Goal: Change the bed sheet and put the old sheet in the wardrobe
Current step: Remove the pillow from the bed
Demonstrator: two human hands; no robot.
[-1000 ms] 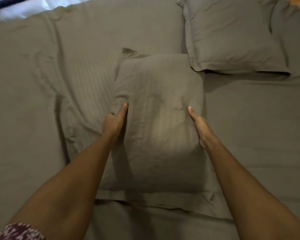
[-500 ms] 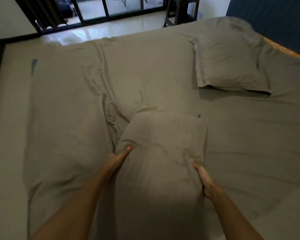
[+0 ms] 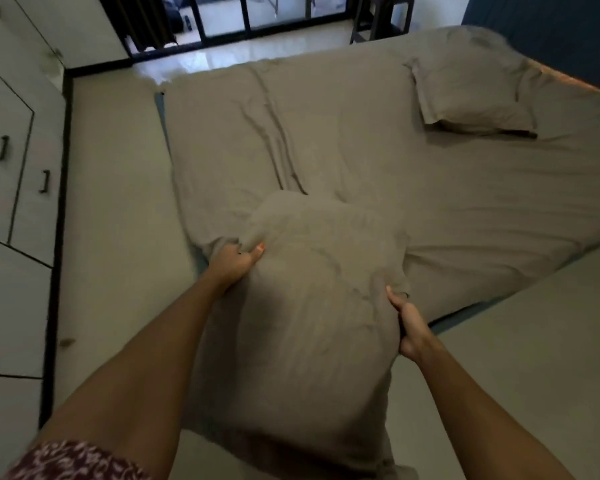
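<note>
- On the near corner of the bed sheet [image 3: 378,161], we hold a pillow [image 3: 312,306] in a matching grey-brown case, lifted toward us so that its lower end hangs past the sheet's edge and over the floor [image 3: 118,237].
- The pillow's long axis runs from us toward the sheet's middle; our two grips sit on its opposite long sides, up toward its far half.
- Our left hand [image 3: 234,263] pinches the left side, thumb on top of the case, fingers tucked into the bunched cloth where pillow and sheet meet; we cannot tell whether it has caught some sheet as well.
- Our right hand [image 3: 409,323] is curled round the right side, thumb along the edge, other fingers hidden behind.
- Both hands are about equally near the pillow; the left one lies closer to the sheet's rumpled ridge, which runs away from it across the sheet.
- We judge the coming move depends on carrying the pillow clear of the sheet, so that the sheet can be stripped.
- A second pillow [image 3: 471,95] lies flat at the sheet's far right, well apart from ours.
- The wardrobe [image 3: 11,150], doors closed, stands left of the sheet across the strip of floor.
</note>
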